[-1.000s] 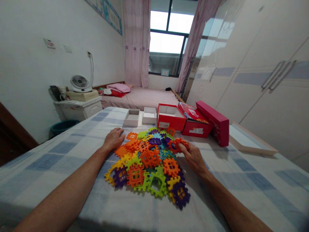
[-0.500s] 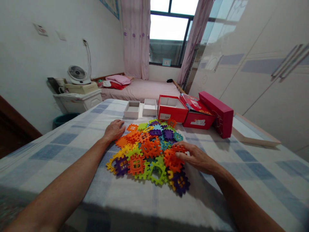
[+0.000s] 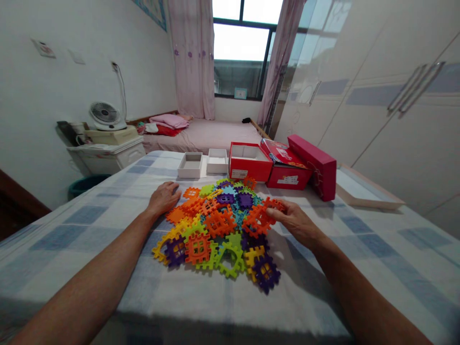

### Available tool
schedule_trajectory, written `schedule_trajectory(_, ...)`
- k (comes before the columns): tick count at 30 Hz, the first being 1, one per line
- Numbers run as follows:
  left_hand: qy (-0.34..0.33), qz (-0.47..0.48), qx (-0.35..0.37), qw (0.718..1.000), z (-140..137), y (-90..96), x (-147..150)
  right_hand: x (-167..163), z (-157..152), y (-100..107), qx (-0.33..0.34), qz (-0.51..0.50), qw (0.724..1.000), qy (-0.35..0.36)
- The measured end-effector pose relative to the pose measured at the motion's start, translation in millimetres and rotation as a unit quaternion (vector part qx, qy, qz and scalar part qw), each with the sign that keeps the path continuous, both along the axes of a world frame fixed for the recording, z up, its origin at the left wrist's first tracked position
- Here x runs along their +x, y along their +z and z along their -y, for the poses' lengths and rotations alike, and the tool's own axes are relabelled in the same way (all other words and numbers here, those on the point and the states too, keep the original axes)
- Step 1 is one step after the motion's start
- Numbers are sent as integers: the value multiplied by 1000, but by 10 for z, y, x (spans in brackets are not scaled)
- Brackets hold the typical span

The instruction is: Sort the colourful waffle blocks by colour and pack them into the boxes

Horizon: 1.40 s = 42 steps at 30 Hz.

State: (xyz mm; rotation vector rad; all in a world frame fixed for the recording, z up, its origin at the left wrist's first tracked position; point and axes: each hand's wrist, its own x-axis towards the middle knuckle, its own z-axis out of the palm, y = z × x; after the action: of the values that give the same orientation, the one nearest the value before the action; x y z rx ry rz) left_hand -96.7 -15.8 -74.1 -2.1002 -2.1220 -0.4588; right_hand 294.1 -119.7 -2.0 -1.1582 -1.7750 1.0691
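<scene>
A heap of interlocking plastic building pieces [image 3: 219, 223] in orange, yellow, green, purple and teal lies in the middle of the table. My right hand [image 3: 298, 220], at the heap's right side, pinches an orange building piece [image 3: 259, 219] between thumb and fingers, lifted at a tilt above the pieces below. My left hand [image 3: 164, 197] rests on the cloth at the heap's left edge, its fingers stretched forward with nothing in them. Near the front right lie a yellow piece [image 3: 251, 258] and a purple window-shaped piece [image 3: 266, 272].
Behind the heap stand two small white boxes [image 3: 190, 165], an open red box [image 3: 250, 171], another red box [image 3: 289, 177] and a long magenta box [image 3: 325, 177]. A shallow tray-like lid [image 3: 370, 194] lies at the right. A checked cloth [image 3: 172, 297] covers the table.
My right hand has gripped the orange piece and raised it, uncovering purple and yellow pieces beneath. My left hand stays beside the heap. The view has shifted slightly.
</scene>
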Motion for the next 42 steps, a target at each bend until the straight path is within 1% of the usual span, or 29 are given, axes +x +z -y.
schedule_trajectory(3, -9, -3, 5, 1000, -14, -10, -15, 133, -116, -23, -44, -98, 993, -44)
schedule_trajectory(5, -15, -1, 10, 1000, -25, -18, -28, 298, -216, -55, -54, -157, 982, -91)
schedule_trajectory(7, -21, -1, 12, 1000, -38, -30, -42, 513, -317, -97, -48, -172, 971, -156)
schedule_trajectory(9, -24, -6, 13, 1000, -51, -44, -57, 744, -403, -150, -44, -151, 961, -228)
schedule_trajectory(12, -22, -13, 11, 1000, -73, -63, -81, 1038, -485, -243, -41, -66, 942, -325)
schedule_trajectory(14, -25, -11, 9, 1000, -86, -71, -95, 1161, -505, -291, -16, 45, 924, -379)
schedule_trajectory(15, -28, -10, 10, 999, -91, -72, -100, 1195, -507, -305, 2, 117, 907, -404)
schedule_trajectory(17, -36, -6, 14, 999, -96, -73, -104, 1203, -498, -305, 40, 257, 854, -451)
schedule_trajectory(18, -36, -3, 17, 999, -96, -72, -103, 1178, -490, -294, 61, 309, 827, -466)
schedule_trajectory(19, -33, -1, 18, 999, -96, -72, -101, 1133, -480, -280, 85, 341, 811, -468)
schedule_trajectory(20, -29, 0, 20, 999, -95, -71, -98, 1073, -470, -265, 115, 354, 809, -455)
schedule_trajectory(21, -27, 0, 22, 999, -94, -71, -94, 999, -458, -255, 147, 353, 822, -422)
schedule_trajectory(22, -25, 0, 23, 999, -93, -72, -92, 916, -447, -252, 178, 346, 844, -370)
schedule_trajectory(24, -28, -5, 25, 999, -93, -76, -92, 751, -425, -272, 215, 339, 887, -228)
schedule_trajectory(25, -30, -9, 24, 999, -93, -77, -94, 683, -416, -294, 217, 346, 899, -160)
schedule_trajectory(26, -30, -14, 22, 999, -94, -78, -97, 632, -408, -320, 211, 359, 903, -107)
schedule_trajectory(27, -31, -18, 19, 999, -94, -77, -99, 604, -402, -347, 199, 376, 901, -79)
schedule_trajectory(28, -31, -22, 15, 999, -94, -75, -101, 600, -396, -371, 185, 396, 896, -78)
schedule_trajectory(29, -30, -24, 12, 999, -92, -71, -100, 619, -390, -389, 171, 416, 888, -98)
schedule_trajectory(33, -28, -24, 3, 999, -67, -44, -79, 781, -371, -385, 121, 474, 836, -248)
schedule_trajectory(34, -28, -23, 5, 999, -58, -38, -71, 801, -376, -367, 117, 469, 832, -272)
schedule_trajectory(35, -29, -22, 7, 999, -50, -34, -63, 798, -391, -345, 117, 454, 837, -283)
schedule_trajectory(36, -30, -21, 11, 999, -42, -31, -55, 770, -416, -319, 120, 428, 851, -281)
schedule_trajectory(37, -30, -21, 13, 999, -36, -29, -48, 717, -453, -290, 121, 394, 871, -267)
schedule_trajectory(39, -23, -23, 12, 999, -27, -28, -36, 547, -564, -230, 114, 316, 915, -225)
schedule_trajectory(40, -19, -24, 9, 999, -23, -27, -30, 441, -636, -203, 105, 279, 932, -207)
schedule_trajectory(42, -12, -28, 6, 1000, -15, -22, -18, 217, -797, -166, 86, 225, 951, -192)
